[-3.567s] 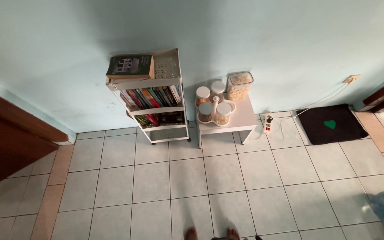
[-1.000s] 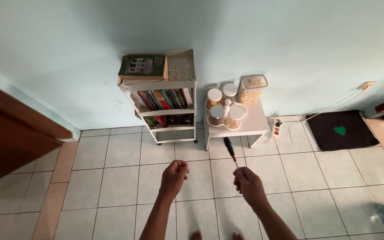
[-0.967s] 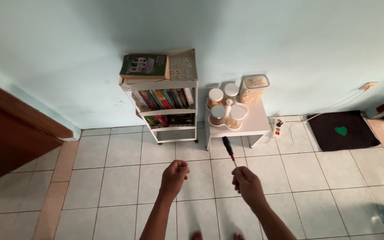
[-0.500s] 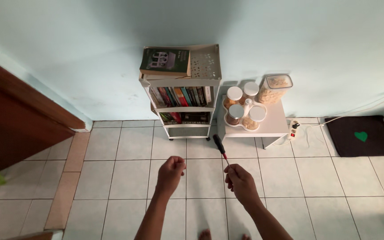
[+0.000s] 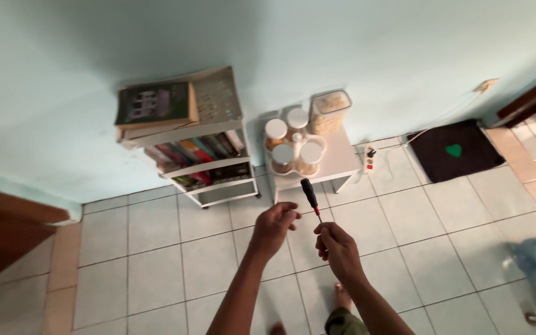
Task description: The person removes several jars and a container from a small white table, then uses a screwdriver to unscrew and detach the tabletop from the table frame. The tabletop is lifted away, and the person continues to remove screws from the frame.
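Fingers (image 5: 325,234) around screwdriver (image 5: 310,195) shaft

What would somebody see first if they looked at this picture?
First, the two bare hands in the middle: the right hand holds a screwdriver by its metal shaft, black handle pointing up, and the left hand is close beside it. Behind them, against the pale blue wall, stand a white shelf cart of books and a small white table with lidded jars.
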